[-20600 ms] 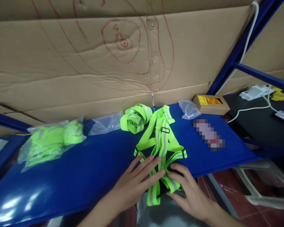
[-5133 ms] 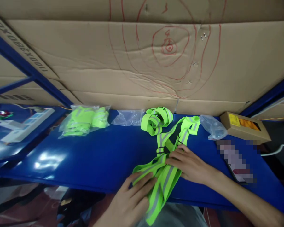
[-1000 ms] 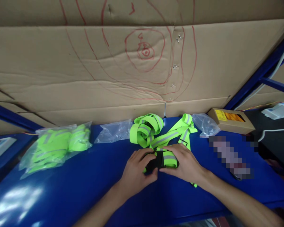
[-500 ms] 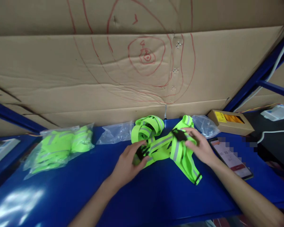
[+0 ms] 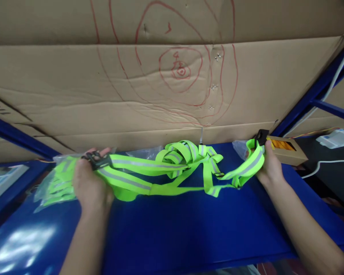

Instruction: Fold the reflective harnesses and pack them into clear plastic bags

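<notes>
Fluorescent yellow-green webbing, with a pale grey stripe down its middle, makes up the strap harness (image 5: 174, 190) that we see drawn out sideways above the far half of the blue table (image 5: 189, 233). Its left part runs as two roughly parallel bands; the right part is looped and folded, with a small black slider (image 5: 219, 174) on it. Both ends are lifted; whether the sagging middle touches the tabletop we cannot tell.

We note the left hand (image 5: 89, 179) palm up near the table's far left corner, thumb and fingers closed around black clip parts (image 5: 100, 162), blurred, their number unclear. The right hand (image 5: 270, 168), towards the far right corner, pinches the other end just below a black buckle (image 5: 261, 136); its fingers are partly hidden.

Behind the harness, by the far edge, we record a loose coil (image 5: 186, 152) of like webbing. A clear bag (image 5: 60, 181) of green straps lies behind the left hand, and a windowed carton (image 5: 289, 151) stands behind the right.
</notes>
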`<state>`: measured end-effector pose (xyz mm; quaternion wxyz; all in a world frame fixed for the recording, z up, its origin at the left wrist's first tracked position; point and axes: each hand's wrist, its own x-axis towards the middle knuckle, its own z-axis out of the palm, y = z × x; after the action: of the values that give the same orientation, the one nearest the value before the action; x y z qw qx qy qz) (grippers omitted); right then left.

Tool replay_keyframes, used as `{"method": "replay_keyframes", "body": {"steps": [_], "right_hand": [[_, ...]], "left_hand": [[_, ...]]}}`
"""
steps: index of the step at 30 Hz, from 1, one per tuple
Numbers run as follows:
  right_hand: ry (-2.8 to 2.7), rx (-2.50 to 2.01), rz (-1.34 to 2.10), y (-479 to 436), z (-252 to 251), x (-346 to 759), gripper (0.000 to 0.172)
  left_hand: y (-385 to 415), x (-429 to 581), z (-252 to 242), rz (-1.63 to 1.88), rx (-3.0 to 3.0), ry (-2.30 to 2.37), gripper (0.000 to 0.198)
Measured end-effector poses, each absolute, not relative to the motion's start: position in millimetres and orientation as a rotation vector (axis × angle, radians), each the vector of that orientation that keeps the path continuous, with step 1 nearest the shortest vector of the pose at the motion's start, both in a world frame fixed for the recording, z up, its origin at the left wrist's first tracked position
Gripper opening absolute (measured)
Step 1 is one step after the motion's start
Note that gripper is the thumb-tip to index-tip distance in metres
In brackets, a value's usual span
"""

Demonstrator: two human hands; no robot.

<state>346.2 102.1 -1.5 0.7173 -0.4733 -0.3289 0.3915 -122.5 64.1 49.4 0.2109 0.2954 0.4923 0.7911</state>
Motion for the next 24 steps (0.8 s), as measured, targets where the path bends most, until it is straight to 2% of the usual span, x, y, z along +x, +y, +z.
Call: {"method": "replay_keyframes", "body": {"steps": [3, 7, 17, 21, 24], "right_hand": [[-0.485, -1.043, 0.771, 110.1, 2.5, 353.5, 0.024], [-0.387, -0.991, 0.612, 111.2, 18.8, 360.0, 0.028], [-0.341, -0.923, 0.521, 106.1, 34.4, 373.6, 0.031], [-0.329, -0.965, 0.646, 107.9, 36.9, 373.7, 0.037], [-0.343, -1.038, 0.862, 104.5, 38.3, 375.3, 0.031]], "left_hand": [[74.6, -146.1, 46.1, 2.321, 0.826, 1.414, 0.024], [83.6, -172.1, 43.3, 2.404, 0.765, 1.419, 0.026], [89.6, -201.7, 44.9, 2.503, 0.612, 1.448, 0.029], [89.6, -203.1, 52.5, 2.451, 0.495, 1.503, 0.03], [81.6, -201.7, 55.1, 2.252, 0.431, 1.502, 0.033]]}}
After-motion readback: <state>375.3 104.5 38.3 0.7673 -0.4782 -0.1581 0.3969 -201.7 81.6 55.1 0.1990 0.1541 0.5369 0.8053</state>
